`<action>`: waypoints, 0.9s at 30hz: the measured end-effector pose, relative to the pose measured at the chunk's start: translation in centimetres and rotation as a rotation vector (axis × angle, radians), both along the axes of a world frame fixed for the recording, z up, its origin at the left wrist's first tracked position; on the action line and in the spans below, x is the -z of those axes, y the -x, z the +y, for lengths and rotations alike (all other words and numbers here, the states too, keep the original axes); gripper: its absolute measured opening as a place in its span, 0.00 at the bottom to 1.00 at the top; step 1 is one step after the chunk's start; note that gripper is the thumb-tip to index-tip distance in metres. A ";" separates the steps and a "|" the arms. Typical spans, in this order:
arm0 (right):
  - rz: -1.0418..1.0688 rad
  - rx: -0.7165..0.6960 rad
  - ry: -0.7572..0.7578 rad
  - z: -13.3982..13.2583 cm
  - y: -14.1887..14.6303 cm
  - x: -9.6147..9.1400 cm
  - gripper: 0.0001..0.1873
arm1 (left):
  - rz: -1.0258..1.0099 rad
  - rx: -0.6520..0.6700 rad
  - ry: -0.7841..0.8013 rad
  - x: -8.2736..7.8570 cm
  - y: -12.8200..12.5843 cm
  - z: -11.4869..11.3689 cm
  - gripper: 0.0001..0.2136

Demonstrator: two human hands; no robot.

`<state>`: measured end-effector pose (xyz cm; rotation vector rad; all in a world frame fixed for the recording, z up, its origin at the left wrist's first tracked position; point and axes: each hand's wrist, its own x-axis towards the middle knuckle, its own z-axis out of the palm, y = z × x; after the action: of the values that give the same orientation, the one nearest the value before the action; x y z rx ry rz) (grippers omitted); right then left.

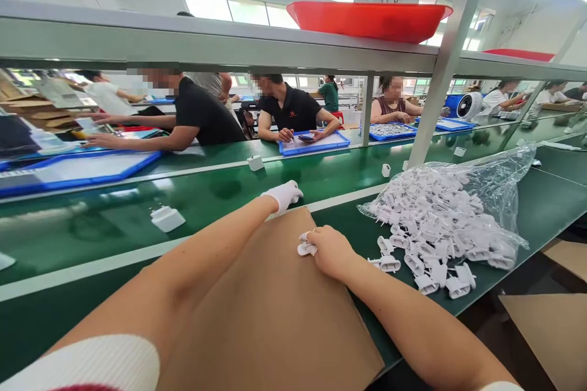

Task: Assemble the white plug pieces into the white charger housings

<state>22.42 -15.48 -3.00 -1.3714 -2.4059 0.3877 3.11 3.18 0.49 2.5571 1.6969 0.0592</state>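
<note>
My left hand (283,196), in a white glove, reaches forward over the near edge of the green belt. Its fingers are curled closed, and whatever they may hold is hidden. Bare and pinching, my right hand (334,252) holds a small white plastic piece (306,244) above a brown cardboard sheet (270,311). The cardboard lies in front of me, under both forearms. To the right of that hand, loose white plastic housings (426,269) spill from a clear plastic bag (499,195).
White plug-like blocks (167,219) sit spaced along the green belt (220,186). Overhead runs a metal shelf (206,43) bearing a red tray (367,21); a slanted post (447,61) stands ahead right. Several people work across the belt at blue trays (316,145). More cardboard (550,330) lies lower right.
</note>
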 end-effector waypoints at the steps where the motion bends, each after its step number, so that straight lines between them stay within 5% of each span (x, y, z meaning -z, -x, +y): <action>1: 0.047 0.002 0.014 0.1 0.0 0.1 0.22 | 0.014 -0.015 -0.002 -0.4 0.3 -0.1 0.18; 5: 0.461 0.129 0.150 1.1 -0.4 0.5 0.19 | 0.027 -0.062 -0.033 -2.1 1.0 -2.2 0.19; 8: 0.869 0.269 0.321 2.1 -1.2 0.3 0.19 | -0.062 -0.061 -0.027 -2.9 0.8 -6.1 0.15; 13: 1.115 0.307 0.473 2.8 -2.4 -0.7 0.22 | -0.242 0.005 0.089 -1.6 -0.1 -13.2 0.09; 17: 1.052 0.327 0.467 2.4 -2.1 -0.9 0.24 | -0.508 -0.061 0.130 1.6 -0.5 -15.4 0.14; 20: 0.912 0.280 0.243 1.9 -1.3 -0.8 0.19 | -0.712 -0.127 0.168 3.4 -0.8 -15.6 0.18; 24: 0.497 0.176 -0.139 1.0 -0.4 -1.1 0.15 | -0.722 -0.183 0.193 3.8 -1.1 -15.6 0.15; 27: 0.202 0.150 -0.252 0.8 0.1 -1.2 0.18 | -0.727 -0.180 0.209 3.8 -1.2 -15.5 0.16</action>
<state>22.36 -14.72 -1.80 -1.3197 -2.0921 0.1674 4.35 -12.34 -3.33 1.8772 1.5136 0.6855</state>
